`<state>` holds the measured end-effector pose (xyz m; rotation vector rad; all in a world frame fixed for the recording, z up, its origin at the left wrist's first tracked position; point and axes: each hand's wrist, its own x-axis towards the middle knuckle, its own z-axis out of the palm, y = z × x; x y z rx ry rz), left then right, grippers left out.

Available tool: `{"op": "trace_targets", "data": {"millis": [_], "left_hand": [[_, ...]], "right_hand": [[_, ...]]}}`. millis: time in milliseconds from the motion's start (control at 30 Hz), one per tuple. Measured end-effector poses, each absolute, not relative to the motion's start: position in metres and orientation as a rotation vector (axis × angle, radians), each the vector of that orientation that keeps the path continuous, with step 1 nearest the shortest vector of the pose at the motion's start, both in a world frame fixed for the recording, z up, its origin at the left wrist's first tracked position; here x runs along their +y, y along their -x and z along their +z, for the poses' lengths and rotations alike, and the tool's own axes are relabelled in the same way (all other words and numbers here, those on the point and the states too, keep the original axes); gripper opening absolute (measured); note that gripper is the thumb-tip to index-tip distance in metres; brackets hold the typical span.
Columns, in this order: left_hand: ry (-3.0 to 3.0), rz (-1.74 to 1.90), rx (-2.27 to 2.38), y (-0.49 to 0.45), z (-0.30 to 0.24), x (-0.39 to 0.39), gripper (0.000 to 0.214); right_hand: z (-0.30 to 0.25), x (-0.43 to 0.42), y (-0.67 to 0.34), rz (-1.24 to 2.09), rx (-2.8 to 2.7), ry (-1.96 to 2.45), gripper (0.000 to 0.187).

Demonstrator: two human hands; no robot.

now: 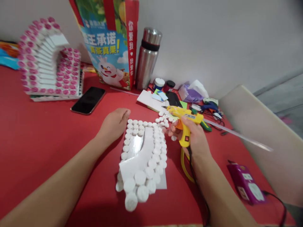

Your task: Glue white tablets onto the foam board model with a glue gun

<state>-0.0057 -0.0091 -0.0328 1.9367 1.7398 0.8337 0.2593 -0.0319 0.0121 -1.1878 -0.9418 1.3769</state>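
My right hand (pixel 196 134) grips a yellow hot glue gun (pixel 186 118), with its nozzle pointing left and a clear glue stick trailing from its back. Below and left of the gun lies a white craft piece (pixel 137 157), a flat panel with a raised curved strip and rows of round white discs along its edges. Beside its upper left corner is my left hand (pixel 115 123), fingers curled in; what they hold, if anything, is hidden. Loose white discs (pixel 163 120) are gathered under the nozzle.
A phone (pixel 88 100), a pink-and-white disc-covered model (pixel 48 63), a printed bag (pixel 111 44) and a steel flask (pixel 148 60) stand or lie behind. Paper pieces (pixel 151 100), paint jars (pixel 159 83) and tangled cords are at back right. A purple box (pixel 246 184) with a cord sits right.
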Motion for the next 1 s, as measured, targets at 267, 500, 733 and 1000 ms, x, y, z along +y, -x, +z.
{"op": "trace_targets", "data": {"millis": [267,500,733,1000], "left_hand": [[-1.829,0.850,1.741,0.0079,-0.0315,-0.0130,0.041],[-1.687,0.815,1.779,0.0078,-0.0319,-0.0135,0.037],[-1.573,0.839,1.769,0.0077,-0.0337,-0.0138,0.039],[-1.585,0.847,1.763,0.0068,-0.0329,-0.0140,0.039]], "right_hand": [[0.0129,-0.0392,-0.2584,1.277,-0.972,1.306,0.030],[0.0132,-0.0365,-0.2605,1.273,-0.936,1.394,0.034],[0.0091,-0.0360,-0.2629,1.266,-0.936,1.419,0.032],[0.0099,-0.0355,-0.2612,1.251,-0.900,1.486,0.033]]}}
